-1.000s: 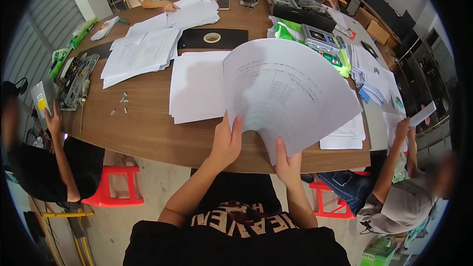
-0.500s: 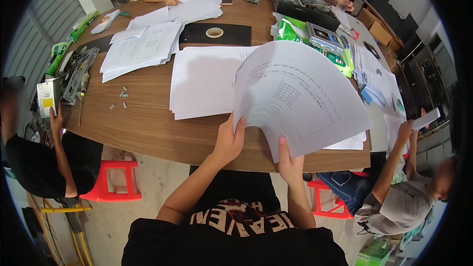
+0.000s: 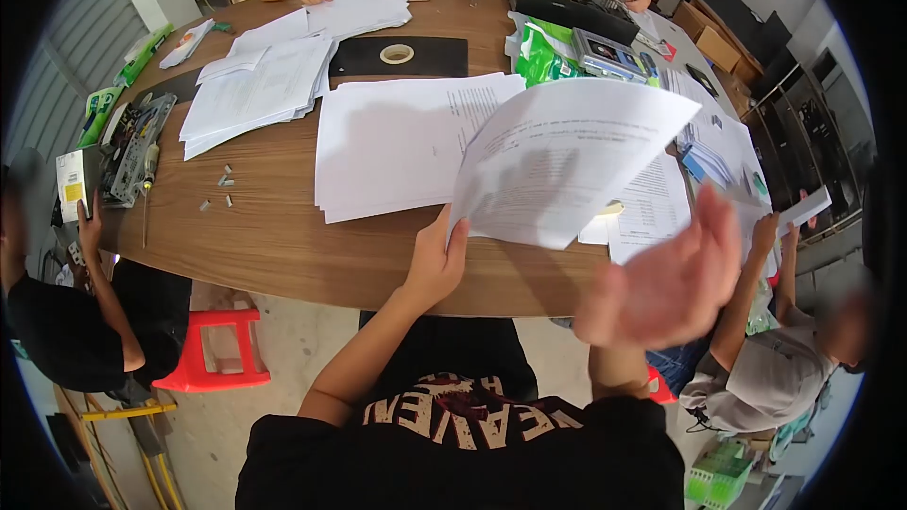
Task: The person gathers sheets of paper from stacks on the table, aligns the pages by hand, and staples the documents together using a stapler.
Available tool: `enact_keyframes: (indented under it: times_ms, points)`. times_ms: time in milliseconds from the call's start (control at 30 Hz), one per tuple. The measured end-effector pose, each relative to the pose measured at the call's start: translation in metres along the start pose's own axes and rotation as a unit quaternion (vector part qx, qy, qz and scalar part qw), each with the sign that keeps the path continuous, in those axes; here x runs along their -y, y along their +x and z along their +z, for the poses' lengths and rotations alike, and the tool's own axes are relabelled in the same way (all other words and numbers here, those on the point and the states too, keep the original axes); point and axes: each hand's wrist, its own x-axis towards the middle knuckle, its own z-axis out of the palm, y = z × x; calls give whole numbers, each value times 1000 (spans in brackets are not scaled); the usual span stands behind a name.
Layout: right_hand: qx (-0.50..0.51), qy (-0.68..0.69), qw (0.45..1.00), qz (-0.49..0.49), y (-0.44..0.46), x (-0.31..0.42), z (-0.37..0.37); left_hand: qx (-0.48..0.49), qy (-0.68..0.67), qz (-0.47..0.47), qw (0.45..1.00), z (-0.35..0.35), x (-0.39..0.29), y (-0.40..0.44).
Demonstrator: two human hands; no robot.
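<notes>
My left hand pinches the lower left corner of a printed paper sheaf, which curves up over the table. My right hand is raised off the paper, blurred by motion, with its fingers apart and nothing visible in it. Beneath and left of the held paper lies a stack of sheets, partly printed. More printed sheets lie on the table's right part, behind my right hand.
Another paper pile, a tape roll on a black panel, an open metal case and a screwdriver lie on the brown table. Co-workers sit left and right; others are across the table.
My right hand has let go of the paper and moved up and to the right. The held paper's right side has swung upward, showing more sheets beneath. The view has shifted slightly.
</notes>
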Motion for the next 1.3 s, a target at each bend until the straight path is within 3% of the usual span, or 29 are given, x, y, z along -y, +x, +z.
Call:
enact_keyframes:
  times_ms: [100, 200, 267, 333, 467, 533, 833, 967, 1033, 1133, 1167, 1233, 1300]
  points:
    - [99, 24, 994, -25, 49, -2, 29, -1, -9, 29, 1000, 1, 0, 0]
    - [260, -26, 962, -84, 53, -7, 36, -28, -25, 69, 997, 5, 2, 1]
    - [244, 57, 968, 0, 50, -5, 39, -38, -25, 94, 995, 4, 3, 2]
    - [249, 41, 968, 6, 51, -3, 37, -24, -23, 46, 998, 2, 1, -1]
    - [269, 22, 962, -32, 51, -4, 34, -21, -23, 63, 998, 4, 8, 0]
    - [272, 23, 961, -39, 52, -5, 34, -67, -29, 88, 993, 7, 4, 1]
    - [263, 10, 963, -61, 57, -3, 39, -49, -3, 53, 997, 0, 10, 2]
    - [202, 23, 976, -73, 63, -11, 36, -62, -10, 61, 996, -1, -7, 0]
    - [194, 27, 978, -78, 71, -10, 29, -4, 3, -15, 1000, -11, -19, -5]
    - [198, 33, 979, -35, 84, -6, 24, 59, 12, -45, 997, -29, -37, -12]
    - [207, 58, 976, -27, 87, -7, 24, 59, 13, -42, 997, -37, -43, -14]
    - [213, 83, 973, -20, 93, -8, 25, 158, 35, 25, 987, -56, -55, -18]
    - [240, 154, 958, 42, 98, -9, 26, 209, 41, 37, 976, -81, -67, -14]
